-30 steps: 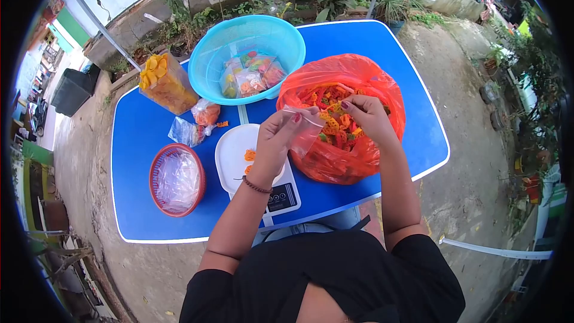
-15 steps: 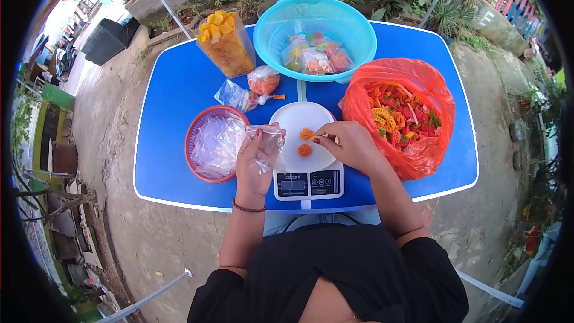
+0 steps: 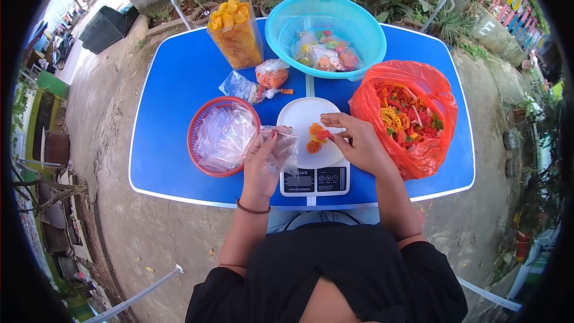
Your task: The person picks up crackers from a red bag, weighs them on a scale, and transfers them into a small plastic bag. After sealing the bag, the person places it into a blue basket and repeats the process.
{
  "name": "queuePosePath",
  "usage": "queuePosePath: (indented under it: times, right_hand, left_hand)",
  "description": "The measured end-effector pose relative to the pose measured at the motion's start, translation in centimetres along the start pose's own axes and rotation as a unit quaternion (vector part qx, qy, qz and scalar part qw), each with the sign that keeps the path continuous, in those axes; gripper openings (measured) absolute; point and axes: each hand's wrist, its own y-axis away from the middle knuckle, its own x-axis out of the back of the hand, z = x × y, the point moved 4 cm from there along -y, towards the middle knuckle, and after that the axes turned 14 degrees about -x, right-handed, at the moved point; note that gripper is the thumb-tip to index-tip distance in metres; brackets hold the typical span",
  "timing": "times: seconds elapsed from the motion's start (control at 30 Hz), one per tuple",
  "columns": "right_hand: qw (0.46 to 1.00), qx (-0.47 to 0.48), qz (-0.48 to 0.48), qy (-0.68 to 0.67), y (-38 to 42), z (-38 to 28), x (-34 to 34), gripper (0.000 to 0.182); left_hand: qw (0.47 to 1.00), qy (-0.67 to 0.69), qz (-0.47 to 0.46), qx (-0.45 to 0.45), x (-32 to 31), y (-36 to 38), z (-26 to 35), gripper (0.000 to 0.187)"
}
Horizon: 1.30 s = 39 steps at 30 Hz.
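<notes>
My left hand (image 3: 260, 164) pinches a small clear plastic bag (image 3: 283, 151) beside the kitchen scale (image 3: 315, 180). On the scale's white plate (image 3: 295, 121) lie several small snack crackers (image 3: 315, 139), orange, yellow and red. Over the plate's right side is my right hand (image 3: 359, 143), its thumb and index finger apart at the red cracker. Whether a fingertip still touches that cracker is hard to see. A red basket (image 3: 193, 143) of clear bags stands just left of my left hand. To the right, a red plastic bag (image 3: 362, 98) stands open, full of colourful crackers.
A turquoise basin (image 3: 368, 27) with filled bags sits at the back of the blue table (image 3: 161, 107). Left of it stands a tall clear container (image 3: 243, 45) of yellow chips. Two knotted bags (image 3: 272, 75) lie in front of that container. The white-edged table stands on concrete.
My right hand has spread from a pinch, and a red piece now shows among the crackers on the plate. My left hand keeps the clear bag. The whole view has shifted slightly.
</notes>
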Motion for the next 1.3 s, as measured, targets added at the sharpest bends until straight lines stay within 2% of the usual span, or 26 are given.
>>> queuePosePath:
  times: [0.13, 0.23, 0.33, 0.43, 0.53, 0.83, 1.03, 1.13, 1.23, 1.3]
  right_hand:
    - [0.999, -0.001, 0.036, -0.016, 0.2, 0.0, 0.9, 0.026]
    - [0.984, -0.145, 0.013, -0.099, 0.8, 0.4, 1.4, 0.02]
    - [0.994, -0.092, 0.05, 0.038, 1.6, 0.4, 1.7, 0.015]
    - [0.997, -0.004, 0.074, 0.015, 1.9, 0.4, 1.0, 0.016]
    - [0.998, -0.007, 0.064, -0.014, 1.8, 1.1, 0.5, 0.022]
    - [0.992, 0.059, 0.062, 0.09, 2.1, -0.4, 0.2, 0.029]
    - [0.999, -0.014, 0.039, 0.007, 1.8, 0.5, -0.4, 0.027]
    - [0.981, 0.076, 0.087, 0.159, 2.2, -0.8, -0.7, 0.027]
    - [0.98, 0.096, 0.108, 0.133, 2.3, -1.4, -1.2, 0.027]
    - [0.983, 0.109, 0.085, 0.119, 2.4, -2.0, -1.6, 0.026]
  left_hand:
    - [0.999, -0.034, 0.016, 0.003, 0.6, 0.3, 0.1, 0.023]
    - [0.998, -0.052, 0.015, -0.017, 0.4, 0.5, 0.4, 0.023]
    - [0.994, -0.102, -0.013, -0.028, -0.1, 1.0, 0.7, 0.024]
    - [0.977, -0.203, -0.04, -0.043, -1.0, 1.2, 0.7, 0.025]
    - [0.968, -0.245, -0.047, -0.035, -1.5, 1.3, 0.7, 0.026]
    - [0.968, -0.24, -0.075, 0.007, -1.4, 1.6, 0.2, 0.028]
    - [0.962, -0.265, -0.069, -0.004, -0.9, 1.1, 0.3, 0.027]
    - [0.961, -0.266, -0.068, -0.02, -0.6, 1.3, 0.6, 0.025]
    - [0.96, -0.264, -0.086, -0.038, 0.4, 1.3, 0.4, 0.024]
    - [0.958, -0.268, -0.089, -0.046, 0.4, 1.2, 0.5, 0.026]
